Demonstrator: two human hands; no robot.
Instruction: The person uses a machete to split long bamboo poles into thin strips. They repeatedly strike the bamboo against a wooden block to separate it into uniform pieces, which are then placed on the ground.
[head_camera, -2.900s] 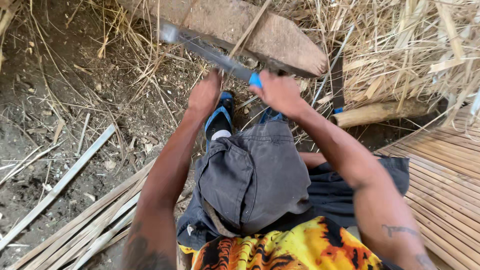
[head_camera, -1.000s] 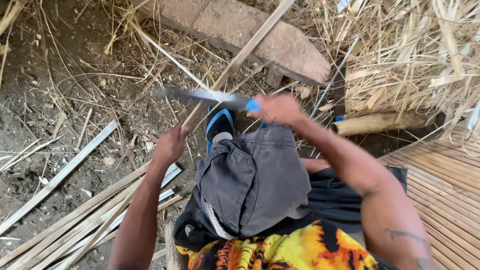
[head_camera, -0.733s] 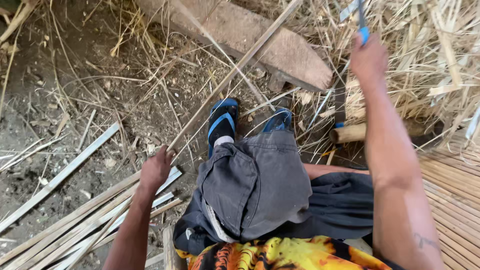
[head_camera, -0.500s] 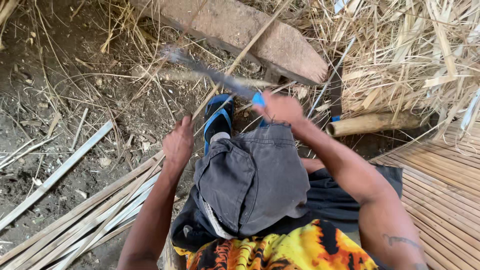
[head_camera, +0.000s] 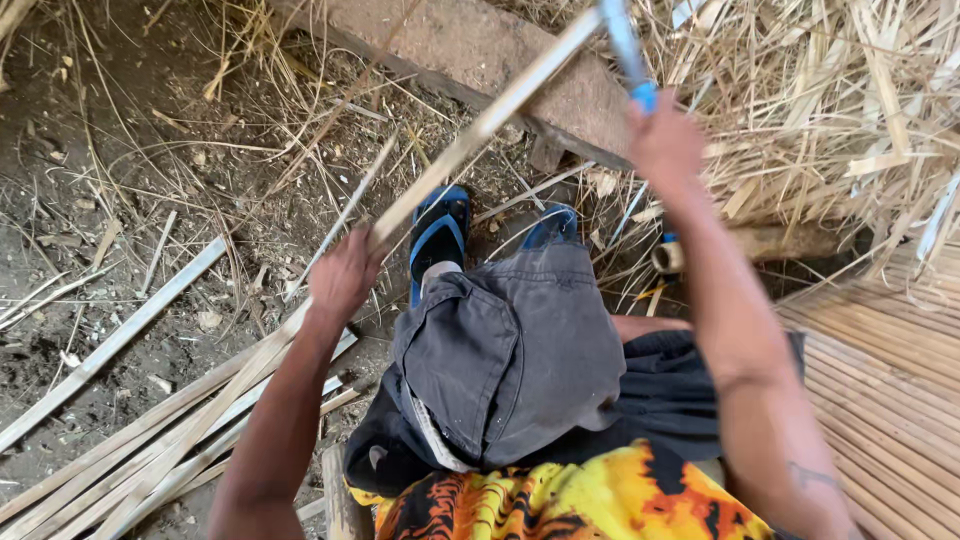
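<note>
Beside the person's raised knee, to its left, a long pale bamboo strip runs on a slant from the pile of split bamboo slats low on the ground up toward the flat stone slab beyond the knee. It is thin, flat and straw-coloured, with a smooth, even edge, and its upper end crosses in front of the slab.

Left of the knee the ground is bare dark earth strewn with dry straw, chips and a few loose slats lying at angles. Beyond the knee, two feet in blue sandals rest on the soil just before the slab. Right of the knee lies a heap of dry split cane and husk, a round bamboo section at its foot, and a mat of woven bamboo laths nearer the person.

The left hand is closed around the strip at about its middle, left of the knee, so the strip passes through the fist and reaches up and away from it. The right hand is lifted above and right of the knee, fist clenched on the blue handle of a blade; the blade points up past the strip's far end, close beside it, though whether they touch cannot be told.
</note>
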